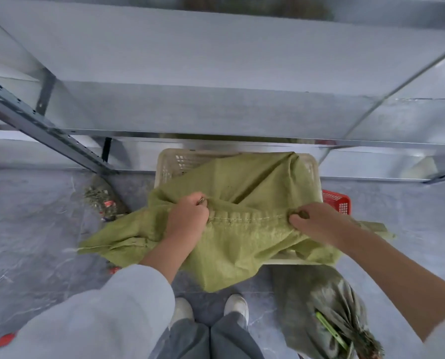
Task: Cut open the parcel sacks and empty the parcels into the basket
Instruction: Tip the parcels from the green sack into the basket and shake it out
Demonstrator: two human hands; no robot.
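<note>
Spanning left hand (187, 216) to right hand (317, 221), sack (242, 244) apparently overlies basket (169, 161).

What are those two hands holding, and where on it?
Both grip the yellow-green woven plastic sack along its stitched seam: the left hand at the seam's left end, the right hand at its right end.

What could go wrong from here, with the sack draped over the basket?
1. The green sack hangs past the cream basket's near rim, so anything tipped out might land on the floor or in the red basket.
2. The left hand and right hand pinch the stitched seam; a hard tug could tear it suddenly.
3. A green tool, perhaps the cutter, lies on the second sack near the feet and could be stepped on.
</note>
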